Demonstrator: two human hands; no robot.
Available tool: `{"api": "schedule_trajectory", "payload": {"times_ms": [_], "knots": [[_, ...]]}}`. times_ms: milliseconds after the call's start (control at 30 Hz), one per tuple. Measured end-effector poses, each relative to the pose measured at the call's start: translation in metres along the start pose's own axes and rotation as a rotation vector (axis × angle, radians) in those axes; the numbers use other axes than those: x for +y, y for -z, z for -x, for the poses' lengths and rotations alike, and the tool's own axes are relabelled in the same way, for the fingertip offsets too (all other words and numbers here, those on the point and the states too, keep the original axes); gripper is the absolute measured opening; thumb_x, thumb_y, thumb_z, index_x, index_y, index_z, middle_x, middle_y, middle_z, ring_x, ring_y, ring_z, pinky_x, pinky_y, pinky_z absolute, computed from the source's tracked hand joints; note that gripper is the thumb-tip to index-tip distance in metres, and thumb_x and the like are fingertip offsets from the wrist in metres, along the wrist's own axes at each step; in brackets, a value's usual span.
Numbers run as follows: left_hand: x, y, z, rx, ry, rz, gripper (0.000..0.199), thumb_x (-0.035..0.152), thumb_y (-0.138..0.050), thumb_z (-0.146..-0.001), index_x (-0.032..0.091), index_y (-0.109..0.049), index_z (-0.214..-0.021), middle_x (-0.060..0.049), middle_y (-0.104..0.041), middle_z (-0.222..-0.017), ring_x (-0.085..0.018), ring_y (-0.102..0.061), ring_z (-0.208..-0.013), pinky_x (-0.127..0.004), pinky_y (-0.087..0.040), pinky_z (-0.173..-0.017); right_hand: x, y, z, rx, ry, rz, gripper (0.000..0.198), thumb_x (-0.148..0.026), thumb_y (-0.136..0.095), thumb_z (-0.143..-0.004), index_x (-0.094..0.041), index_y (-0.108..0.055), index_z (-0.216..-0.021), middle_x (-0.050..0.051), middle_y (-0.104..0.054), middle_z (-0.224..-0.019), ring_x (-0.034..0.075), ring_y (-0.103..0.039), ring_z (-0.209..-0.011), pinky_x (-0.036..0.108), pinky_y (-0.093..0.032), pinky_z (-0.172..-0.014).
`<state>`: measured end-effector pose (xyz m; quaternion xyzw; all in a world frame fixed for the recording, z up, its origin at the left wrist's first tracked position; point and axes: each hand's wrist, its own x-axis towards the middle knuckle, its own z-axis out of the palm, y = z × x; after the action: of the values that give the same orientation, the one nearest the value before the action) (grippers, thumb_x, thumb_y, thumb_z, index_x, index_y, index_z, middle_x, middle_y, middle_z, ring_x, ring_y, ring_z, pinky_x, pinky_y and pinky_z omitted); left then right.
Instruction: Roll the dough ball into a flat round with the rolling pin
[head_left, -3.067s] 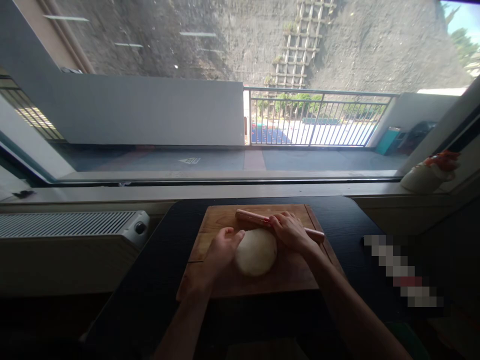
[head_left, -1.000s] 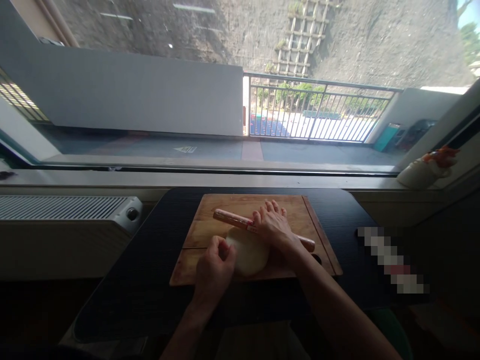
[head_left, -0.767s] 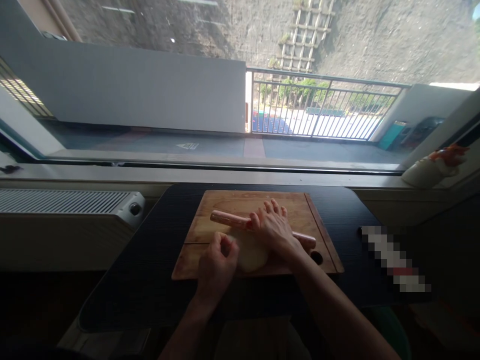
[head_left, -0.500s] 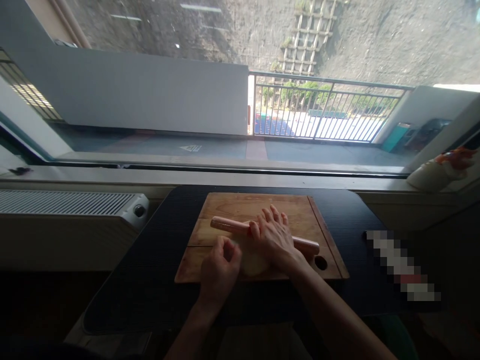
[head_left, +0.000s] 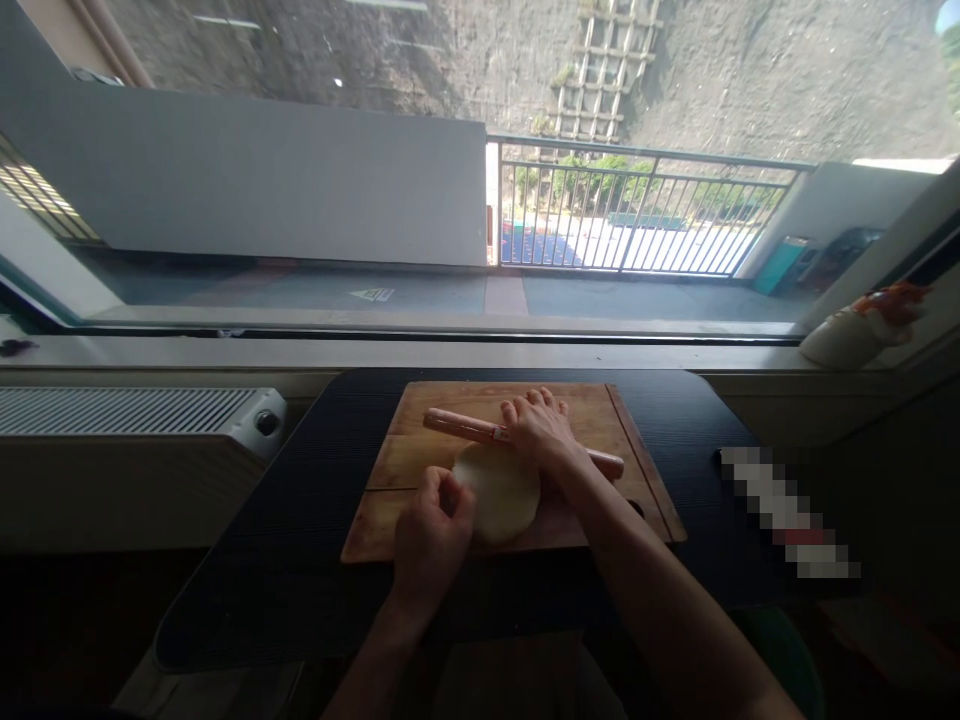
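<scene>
A round, flat dough sheet (head_left: 501, 495) lies on the near middle part of the wooden cutting board (head_left: 382, 520). At its left edge is my left hand (head_left: 435, 520), closed in a pinch, with thumb and forefinger on the rim of the dough. My right hand (head_left: 541, 428) lies over the middle of a wooden rolling pin (head_left: 457, 424), fingers bent across its far side. The pin sits slantwise just beyond the dough, its right end nearer to me. My right forearm crosses over the board and partly hides a dark hole near its right edge.
The board rests on a black table (head_left: 300, 520). A blurred-out item (head_left: 787, 515) lies at the table's right. Behind are a windowsill (head_left: 420, 352) and large window, with a white ornament (head_left: 855, 335) at the right. A radiator (head_left: 135, 410) stands at left.
My right hand and the rolling pin have moved away from me, toward the far side of the board, uncovering the dough. My left hand stays by the dough's left edge. The view has shifted slightly.
</scene>
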<state>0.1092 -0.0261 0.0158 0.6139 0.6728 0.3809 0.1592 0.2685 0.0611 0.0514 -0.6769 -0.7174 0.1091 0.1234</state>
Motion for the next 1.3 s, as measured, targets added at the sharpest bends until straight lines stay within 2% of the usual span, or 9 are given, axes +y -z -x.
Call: {"api": "schedule_trajectory", "payload": {"times_ms": [67,267,433,633,767,867,967,1167,1300], "knots": [[-0.001,0.000,-0.001,-0.007,0.001,0.006,0.017,0.039,-0.050,-0.077,0.024,-0.044,-0.073,0.005,-0.055,-0.061,-0.013,-0.054,-0.058,-0.023,-0.039,-0.058,0.001,0.001,-0.006,-0.012,-0.039,-0.008,0.053,-0.048,-0.015,-0.093,-0.021,-0.058,-0.107,0.014,-0.045,-0.129,0.029,-0.026,-0.127,0.053,-0.022,-0.098],[0.001,-0.001,-0.003,-0.034,0.025,0.096,0.018,0.038,-0.052,-0.077,0.024,-0.048,-0.085,0.002,-0.062,-0.076,-0.015,-0.062,-0.070,-0.024,-0.045,-0.063,0.002,-0.007,0.001,0.139,0.118,-0.016,0.053,-0.051,-0.015,-0.093,-0.022,-0.058,-0.106,0.010,-0.043,-0.132,0.027,-0.021,-0.129,0.048,-0.017,-0.102],[-0.005,0.002,-0.014,-0.116,0.116,0.268,0.040,0.040,-0.056,-0.074,0.024,-0.045,-0.109,-0.002,-0.066,-0.092,-0.017,-0.065,-0.076,-0.027,-0.049,-0.067,0.016,0.003,-0.020,0.139,-0.040,0.001,0.046,-0.042,-0.022,-0.094,-0.018,-0.061,-0.101,0.013,-0.053,-0.115,0.025,-0.041,-0.112,0.042,-0.029,-0.093],[-0.001,0.006,-0.044,-0.184,0.134,0.168,0.057,0.047,-0.056,-0.073,0.021,-0.043,-0.122,-0.003,-0.068,-0.082,-0.020,-0.064,-0.075,-0.030,-0.047,-0.067,0.044,0.007,0.014,0.093,0.298,-0.039,0.035,-0.046,-0.035,-0.092,-0.023,-0.061,-0.099,0.004,-0.057,-0.099,0.016,-0.049,-0.094,0.026,-0.035,-0.082],[0.015,0.003,-0.067,-0.350,0.128,0.080,0.044,0.052,-0.055,-0.071,0.016,-0.061,-0.095,-0.006,-0.068,-0.081,-0.021,-0.063,-0.075,-0.029,-0.044,-0.063,0.079,0.021,0.026,0.139,0.159,0.039,0.033,-0.044,-0.037,-0.092,-0.021,-0.059,-0.102,0.006,-0.057,-0.100,0.018,-0.050,-0.095,0.027,-0.035,-0.083],[0.029,0.002,-0.075,-0.475,0.002,0.083,0.033,0.049,-0.056,-0.069,0.017,-0.063,-0.077,-0.003,-0.066,-0.073,-0.019,-0.060,-0.068,-0.026,-0.041,-0.057,0.094,0.030,0.025,0.170,0.047,0.090,0.033,-0.042,-0.038,-0.091,-0.020,-0.057,-0.105,0.008,-0.056,-0.103,0.019,-0.050,-0.097,0.029,-0.035,-0.084],[0.042,0.004,-0.070,-0.397,-0.068,0.114,0.029,0.046,-0.058,-0.069,0.018,-0.061,-0.077,0.000,-0.063,-0.069,-0.015,-0.057,-0.063,-0.024,-0.040,-0.055,0.092,0.028,0.027,0.180,0.057,0.127,0.031,-0.042,-0.038,-0.091,-0.020,-0.056,-0.105,0.007,-0.056,-0.104,0.020,-0.049,-0.099,0.029,-0.035,-0.084],[0.039,0.003,-0.050,-0.164,0.098,0.489,0.042,0.049,-0.058,-0.071,0.016,-0.057,-0.097,-0.001,-0.064,-0.077,-0.014,-0.058,-0.063,-0.024,-0.045,-0.056,0.083,0.018,0.033,0.227,0.077,0.179,0.028,-0.038,-0.043,-0.089,-0.019,-0.053,-0.107,0.008,-0.054,-0.104,0.021,-0.047,-0.097,0.030,-0.035,-0.082],[0.011,-0.004,-0.041,-0.116,0.100,0.301,0.050,0.041,-0.062,-0.069,0.020,-0.049,-0.112,0.003,-0.062,-0.068,-0.014,-0.059,-0.057,-0.026,-0.047,-0.056,0.083,0.024,0.032,0.190,0.096,0.089,0.024,-0.037,-0.046,-0.088,-0.020,-0.055,-0.102,0.006,-0.055,-0.100,0.019,-0.049,-0.093,0.027,-0.036,-0.077]]}}
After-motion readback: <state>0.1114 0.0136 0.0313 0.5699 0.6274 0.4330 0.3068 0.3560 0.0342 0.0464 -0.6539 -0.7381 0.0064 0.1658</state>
